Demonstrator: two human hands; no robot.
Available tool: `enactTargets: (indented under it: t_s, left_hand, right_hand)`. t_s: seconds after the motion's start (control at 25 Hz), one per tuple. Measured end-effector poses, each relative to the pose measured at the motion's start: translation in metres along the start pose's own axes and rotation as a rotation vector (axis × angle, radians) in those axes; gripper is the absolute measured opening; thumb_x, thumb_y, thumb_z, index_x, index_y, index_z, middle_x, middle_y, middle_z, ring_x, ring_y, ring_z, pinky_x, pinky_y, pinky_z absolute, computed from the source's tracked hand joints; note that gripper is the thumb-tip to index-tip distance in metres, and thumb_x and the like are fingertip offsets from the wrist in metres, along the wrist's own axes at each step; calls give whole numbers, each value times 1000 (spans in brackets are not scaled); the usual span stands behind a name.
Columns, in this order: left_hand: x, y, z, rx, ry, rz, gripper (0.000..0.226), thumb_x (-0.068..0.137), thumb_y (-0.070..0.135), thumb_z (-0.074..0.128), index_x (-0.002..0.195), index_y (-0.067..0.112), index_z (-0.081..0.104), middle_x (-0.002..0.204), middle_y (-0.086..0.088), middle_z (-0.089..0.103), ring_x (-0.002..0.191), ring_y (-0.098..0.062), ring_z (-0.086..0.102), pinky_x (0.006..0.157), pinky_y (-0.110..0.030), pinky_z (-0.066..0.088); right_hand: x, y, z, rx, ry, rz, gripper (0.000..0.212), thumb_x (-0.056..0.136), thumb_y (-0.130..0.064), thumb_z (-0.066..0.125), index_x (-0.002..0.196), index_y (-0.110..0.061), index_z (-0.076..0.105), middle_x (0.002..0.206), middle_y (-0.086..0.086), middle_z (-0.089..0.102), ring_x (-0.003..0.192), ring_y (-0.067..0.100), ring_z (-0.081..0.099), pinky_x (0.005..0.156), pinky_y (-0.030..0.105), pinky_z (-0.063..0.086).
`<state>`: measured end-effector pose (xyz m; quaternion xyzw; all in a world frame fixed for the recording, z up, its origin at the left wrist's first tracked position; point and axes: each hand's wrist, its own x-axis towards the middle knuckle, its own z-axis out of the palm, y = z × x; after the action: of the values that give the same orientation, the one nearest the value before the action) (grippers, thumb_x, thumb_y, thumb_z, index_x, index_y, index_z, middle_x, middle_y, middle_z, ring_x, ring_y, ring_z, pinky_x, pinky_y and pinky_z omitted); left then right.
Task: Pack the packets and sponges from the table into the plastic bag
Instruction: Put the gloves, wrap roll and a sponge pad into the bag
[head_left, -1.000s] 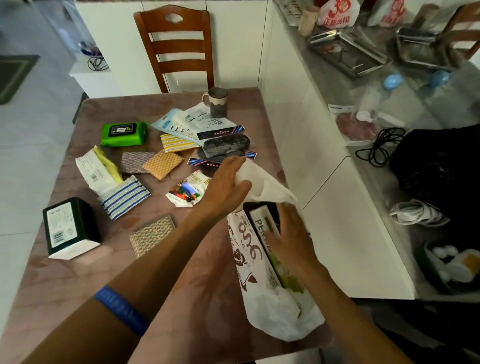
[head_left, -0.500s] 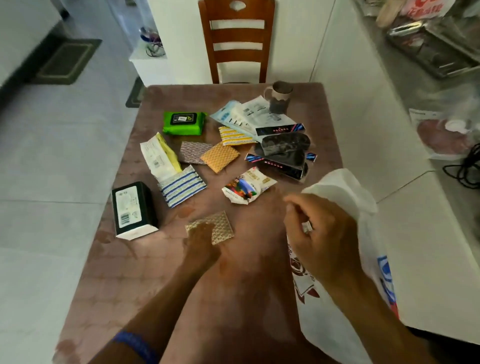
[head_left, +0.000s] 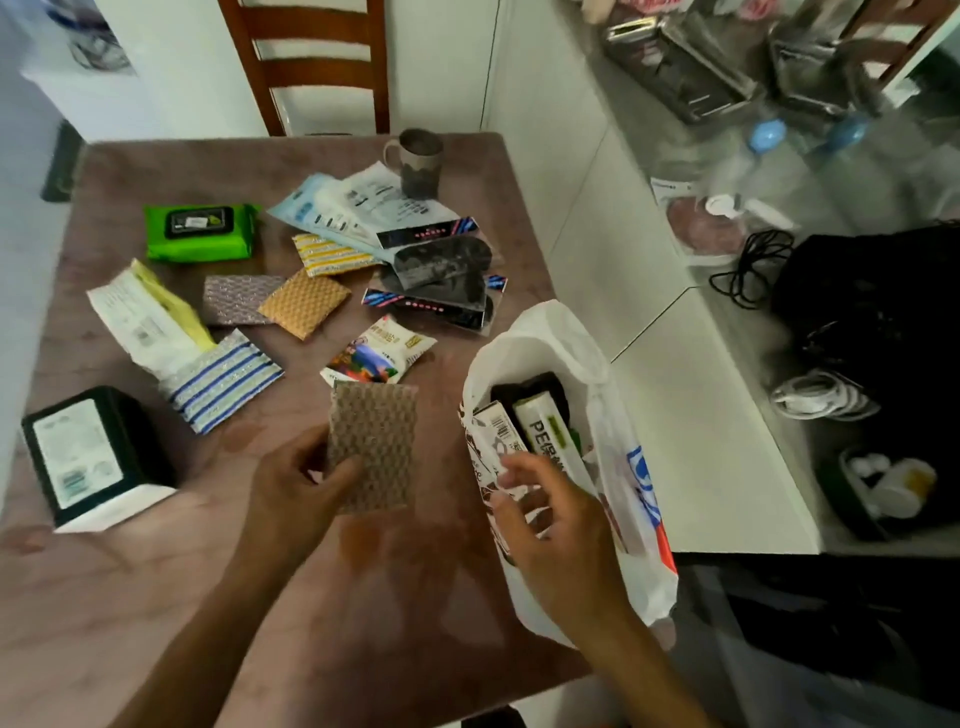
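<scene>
My left hand (head_left: 298, 486) holds a tan woven sponge (head_left: 375, 441) upright above the table, just left of the white plastic bag (head_left: 613, 415). My right hand (head_left: 550, 519) rests at the bag's near rim with fingers spread, holding the mouth apart. Inside the bag stand a white box (head_left: 501, 431) and a white-and-green PE roll (head_left: 545, 431). On the table lie a snack packet (head_left: 379, 353), an orange sponge (head_left: 304, 306), a grey sponge (head_left: 239, 306), a blue-striped sponge (head_left: 223, 382), a yellow-striped sponge (head_left: 327, 254), a green wipes pack (head_left: 200, 231) and several flat packets (head_left: 363, 208).
A black and white box (head_left: 88, 457) stands at the table's left edge, a white and yellow packet (head_left: 145, 322) beside it. A mug (head_left: 418, 163) sits at the far edge before a wooden chair (head_left: 311, 62). A white counter (head_left: 701, 415) with cables and trays runs along the right.
My left hand has lifted the tan sponge off the table and carried it right, towards the bag. My right hand has shifted to the bag's near rim, and the bag's mouth now shows its contents.
</scene>
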<state>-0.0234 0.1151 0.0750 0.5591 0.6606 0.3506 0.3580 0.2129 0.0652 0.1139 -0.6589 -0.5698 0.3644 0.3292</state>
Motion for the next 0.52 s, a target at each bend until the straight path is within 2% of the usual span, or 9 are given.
enactTargets:
  t_s: [0.08, 0.12, 0.16, 0.24, 0.32, 0.36, 0.4, 0.44, 0.52]
  left_hand:
    - [-24, 48, 12, -209, -106, 32, 31, 73, 38, 67, 101, 26, 72, 85, 4, 74, 73, -20, 68, 64, -35, 57]
    - [-32, 61, 22, -229, -176, 54, 33, 75, 43, 66, 104, 30, 71, 90, 6, 74, 76, -21, 68, 64, -40, 58]
    - [-36, 67, 35, -192, -259, 71, 34, 77, 47, 64, 108, 33, 69, 94, 7, 73, 78, -19, 68, 64, -40, 57]
    - [-40, 87, 59, -166, -442, 153, 41, 84, 48, 57, 124, 42, 57, 109, 12, 68, 88, -13, 65, 69, -27, 55]
    - [-38, 88, 87, 56, -519, 296, 57, 88, 39, 59, 140, 46, 37, 140, 19, 48, 113, -3, 55, 79, -15, 51]
    - [-36, 81, 99, 251, -542, 369, 66, 88, 33, 62, 144, 43, 30, 151, 17, 35, 123, 0, 46, 87, -15, 48]
    - [-34, 72, 111, 424, -572, 437, 70, 87, 27, 65, 147, 37, 29, 155, 11, 31, 128, -5, 41, 94, -23, 47]
    - [-35, 70, 118, 518, -592, 504, 67, 86, 21, 68, 145, 29, 37, 151, 2, 40, 127, -13, 46, 96, -33, 49]
    - [-33, 69, 120, 569, -584, 628, 41, 77, 12, 76, 117, 15, 68, 117, -10, 69, 103, -27, 67, 82, -41, 59]
  right_hand:
    - [9, -5, -13, 228, -106, 101, 43, 78, -51, 65, 118, -50, 49, 115, -28, 62, 101, -5, 62, 70, 16, 57]
    - [11, -6, -18, 321, -164, 129, 47, 77, -53, 67, 118, -56, 46, 117, -31, 59, 103, -2, 63, 72, 18, 57]
    - [12, -6, -25, 366, -175, 142, 47, 78, -52, 70, 118, -57, 45, 117, -32, 58, 103, 2, 63, 74, 21, 58]
    - [17, 1, -49, 358, -44, 161, 40, 84, -38, 68, 119, -46, 50, 114, -25, 59, 101, 4, 61, 72, 21, 59]
    - [27, 20, -79, 360, 116, 205, 29, 88, -32, 64, 116, -35, 58, 111, -14, 66, 99, 7, 64, 73, 27, 60]
    - [35, 29, -93, 355, 109, 242, 23, 89, -33, 63, 112, -36, 60, 110, -10, 68, 99, 10, 66, 76, 34, 60]
    - [46, 37, -103, 300, 42, 276, 19, 90, -35, 62, 109, -37, 61, 110, -8, 69, 99, 12, 66, 80, 38, 59]
    - [56, 40, -108, 219, -56, 298, 19, 90, -37, 62, 109, -39, 59, 113, -8, 68, 99, 12, 66, 82, 39, 58]
    - [75, 42, -108, 104, -190, 309, 37, 90, -40, 61, 125, -40, 49, 120, -14, 60, 102, 11, 62, 85, 37, 56]
